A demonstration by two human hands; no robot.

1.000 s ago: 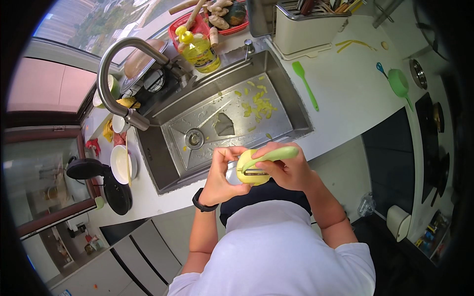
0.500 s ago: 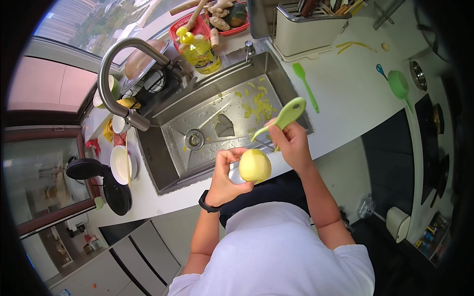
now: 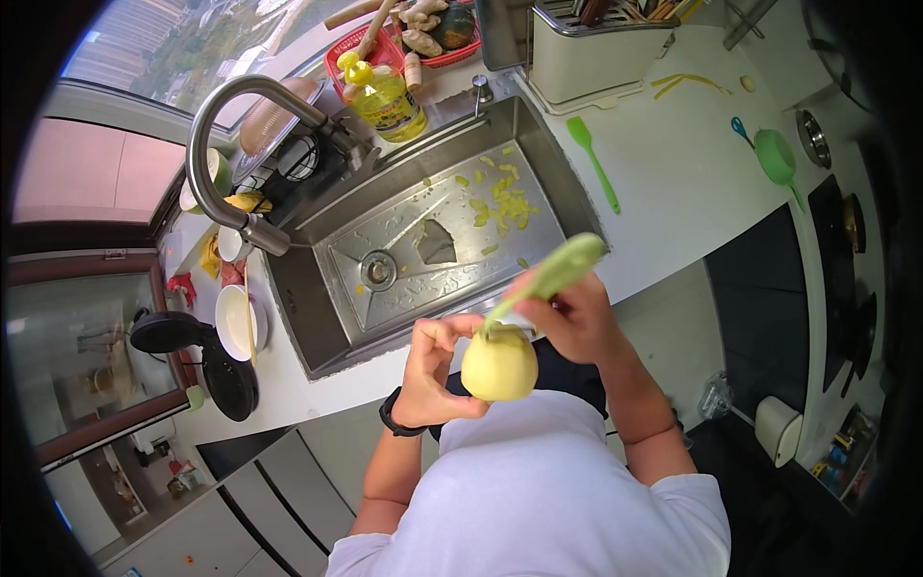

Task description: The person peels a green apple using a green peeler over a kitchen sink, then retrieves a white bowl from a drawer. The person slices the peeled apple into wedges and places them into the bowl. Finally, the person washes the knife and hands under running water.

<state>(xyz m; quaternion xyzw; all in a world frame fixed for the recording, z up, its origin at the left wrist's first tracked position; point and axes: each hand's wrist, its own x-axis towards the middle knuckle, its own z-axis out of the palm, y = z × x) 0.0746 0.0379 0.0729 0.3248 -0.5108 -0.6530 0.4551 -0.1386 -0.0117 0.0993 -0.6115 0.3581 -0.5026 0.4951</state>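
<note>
Green peeler (image 3: 558, 268) gripped, the right hand (image 3: 581, 323) is holding it at the top of an apple-like fruit (image 3: 500, 369) that the left hand (image 3: 430, 373) is cupping before the sink (image 3: 413, 288); cutting well is probably calling for short, shallow strokes away from those cupping fingers (image 3: 450, 329).

Home-style kitchen. Rectangular stainless-steel sink (image 3: 562, 159) with tall curved metal faucet (image 3: 198, 159), set in long white countertop (image 3: 673, 178) beside bright window (image 3: 197, 43). Cream knife-and-utensil holder (image 3: 585, 62), clear yellow pump bottle (image 3: 389, 108), small green long-handled pan (image 3: 772, 154), flat grey cabinet fronts (image 3: 284, 490) below.
</note>
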